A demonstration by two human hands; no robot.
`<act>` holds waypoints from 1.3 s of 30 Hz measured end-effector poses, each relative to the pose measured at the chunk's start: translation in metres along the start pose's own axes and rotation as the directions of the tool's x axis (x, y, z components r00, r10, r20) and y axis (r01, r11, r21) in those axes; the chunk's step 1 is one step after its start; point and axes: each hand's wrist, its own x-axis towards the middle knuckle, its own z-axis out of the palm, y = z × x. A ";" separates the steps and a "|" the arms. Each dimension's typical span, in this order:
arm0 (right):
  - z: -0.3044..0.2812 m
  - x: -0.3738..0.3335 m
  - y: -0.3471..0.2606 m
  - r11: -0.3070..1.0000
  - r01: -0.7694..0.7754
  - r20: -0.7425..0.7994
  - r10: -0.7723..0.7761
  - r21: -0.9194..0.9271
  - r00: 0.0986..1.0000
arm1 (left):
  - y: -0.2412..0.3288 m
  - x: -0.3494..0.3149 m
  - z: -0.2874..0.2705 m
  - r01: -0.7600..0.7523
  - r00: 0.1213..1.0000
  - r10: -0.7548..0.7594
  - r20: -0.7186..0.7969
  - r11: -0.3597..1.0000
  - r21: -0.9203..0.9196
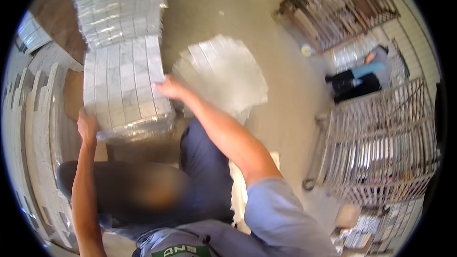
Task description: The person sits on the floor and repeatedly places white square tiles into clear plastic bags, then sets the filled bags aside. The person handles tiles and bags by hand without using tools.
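A white sheet of marble-look tiles (124,78) with grey veins, marked off in long strips, lies on top of a plastic-wrapped stack (138,131). My left hand (87,124) grips its near left corner, fingers closed and partly hidden. At the right edge, my right hand (170,88) pinches the same sheet with the thumb on top. Beyond it, touching or nearly so, rises a second stack of tile sheets (121,7) in shiny clear wrap. To the right, an uneven, rounded pile of pale sheets (223,74) rests on the floor.
Tall pale slabs or stacks (43,128) line the left, beside a piece of brown cardboard (73,93). Metal racks (381,138) holding many thin pieces stand on the right, one with a wheel (308,184). A person (364,74) in dark trousers is between the racks.
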 end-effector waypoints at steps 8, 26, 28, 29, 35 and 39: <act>-0.064 -0.167 0.029 0.631 0.540 -0.668 -0.046 0.557 0.743 | -0.047 0.037 0.001 -0.069 0.997 0.064 -0.030 0.976 -0.208; 0.220 -0.405 0.291 0.680 -0.665 -0.533 0.703 0.309 0.472 | -0.035 0.032 -0.008 -0.149 0.987 0.153 -0.040 0.985 0.089; 0.221 -0.397 0.287 0.594 -0.744 -0.385 0.792 0.306 0.474 | -0.028 0.031 -0.011 -0.086 0.996 0.081 0.048 0.990 0.113; 0.218 -0.393 0.282 0.551 -0.780 -0.307 0.828 0.295 0.469 | -0.026 0.031 -0.014 -0.054 0.995 0.043 0.090 0.990 0.126; 0.213 -0.404 0.274 0.607 -0.728 -0.413 0.780 0.318 0.470 | -0.039 0.035 -0.011 -0.122 0.990 0.130 -0.046 0.981 0.153; 0.205 -0.436 0.265 0.742 -0.595 -0.627 0.630 0.311 0.458 | -0.024 0.026 -0.014 -0.033 0.983 0.049 0.175 0.995 -0.095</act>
